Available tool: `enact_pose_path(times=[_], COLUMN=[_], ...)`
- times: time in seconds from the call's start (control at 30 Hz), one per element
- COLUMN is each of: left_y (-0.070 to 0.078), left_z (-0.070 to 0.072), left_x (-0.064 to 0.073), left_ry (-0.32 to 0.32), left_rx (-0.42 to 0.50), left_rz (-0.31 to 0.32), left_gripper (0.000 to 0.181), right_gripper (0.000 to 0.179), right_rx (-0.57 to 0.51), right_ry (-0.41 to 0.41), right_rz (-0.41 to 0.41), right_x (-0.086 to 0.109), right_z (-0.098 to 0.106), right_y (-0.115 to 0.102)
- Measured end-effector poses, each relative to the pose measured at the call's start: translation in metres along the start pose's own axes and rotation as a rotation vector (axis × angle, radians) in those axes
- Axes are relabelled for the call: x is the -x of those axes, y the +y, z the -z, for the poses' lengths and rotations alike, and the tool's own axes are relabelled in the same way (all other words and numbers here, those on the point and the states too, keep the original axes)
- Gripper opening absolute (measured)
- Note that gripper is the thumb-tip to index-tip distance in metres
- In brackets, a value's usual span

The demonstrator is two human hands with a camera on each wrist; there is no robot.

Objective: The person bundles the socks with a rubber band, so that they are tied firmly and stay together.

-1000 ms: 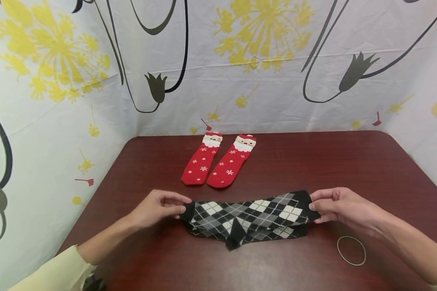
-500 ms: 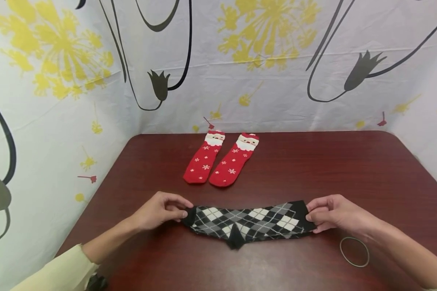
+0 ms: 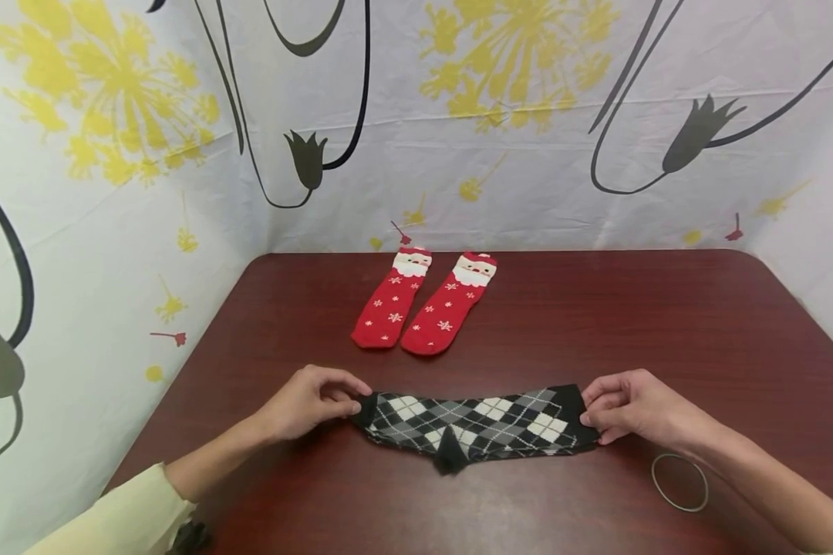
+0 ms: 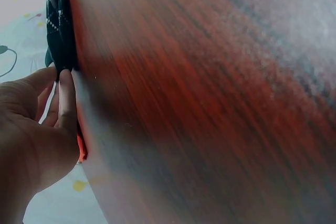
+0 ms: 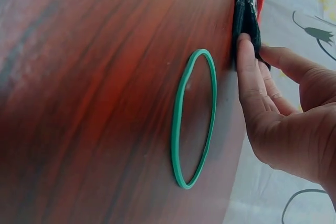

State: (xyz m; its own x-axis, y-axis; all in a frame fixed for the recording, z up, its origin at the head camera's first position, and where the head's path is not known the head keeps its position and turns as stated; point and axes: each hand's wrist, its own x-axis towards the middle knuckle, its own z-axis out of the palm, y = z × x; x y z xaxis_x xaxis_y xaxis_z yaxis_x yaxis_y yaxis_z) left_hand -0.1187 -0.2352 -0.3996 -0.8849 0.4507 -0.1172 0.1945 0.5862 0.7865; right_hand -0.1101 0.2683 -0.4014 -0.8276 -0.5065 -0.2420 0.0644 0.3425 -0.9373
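Observation:
A pair of argyle socks [image 3: 486, 424] in black, grey and white lies lengthwise near the table's middle, one layered over the other, with the black heel pointing toward the person. At the black toe end, my left hand [image 3: 315, 405] pinches the fabric between thumb and fingers. My right hand [image 3: 639, 408] pinches the black cuff end in the same way. In the left wrist view the thumb and fingertips meet on the dark toe [image 4: 62, 51]. The right wrist view has the cuff [image 5: 245, 24] between thumb and fingers.
Two red Santa socks [image 3: 389, 312] with white snowflakes lie side by side farther back. A green rubber band [image 3: 655, 482] rests on the dark red table [image 3: 666, 308] below the right wrist. A patterned white cloth [image 3: 514, 177] rises behind the table and along its sides.
Both hands have lowered the upper argyle sock toward the person at its cuff end, and it now covers the lower one, whose edge showed earlier. The last half second brings little movement.

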Motion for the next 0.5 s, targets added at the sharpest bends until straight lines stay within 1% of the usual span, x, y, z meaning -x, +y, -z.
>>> enact_pose_path(times=[0.17,0.27,0.33,0.5], left_y=[0.0000,-0.0001,-0.0002,-0.0008], left_z=[-0.0009,-0.0017,-0.0023,-0.0034], left_x=[-0.0009,-0.0012,-0.0014,-0.0020], left_ry=[-0.004,-0.007,-0.011,-0.018], left_rx=[-0.004,-0.011,-0.014,-0.010], left_rz=[-0.007,-0.011,-0.011,-0.002], left_gripper=[0.025,0.026,0.027,0.028], right_gripper=[0.018,0.022,0.029,0.054], right_rx=[0.023,0.051,0.074,0.157], right_ry=[-0.006,-0.001,0.013,0.067], right_rz=[0.021,0.038,0.045,0.059], right_x=[0.0002,0.0001,-0.0001,-0.0004], right_z=[-0.0012,-0.0034,-0.0049,-0.0061], right_y=[-0.0019,-0.0033,-0.0042,-0.0071])
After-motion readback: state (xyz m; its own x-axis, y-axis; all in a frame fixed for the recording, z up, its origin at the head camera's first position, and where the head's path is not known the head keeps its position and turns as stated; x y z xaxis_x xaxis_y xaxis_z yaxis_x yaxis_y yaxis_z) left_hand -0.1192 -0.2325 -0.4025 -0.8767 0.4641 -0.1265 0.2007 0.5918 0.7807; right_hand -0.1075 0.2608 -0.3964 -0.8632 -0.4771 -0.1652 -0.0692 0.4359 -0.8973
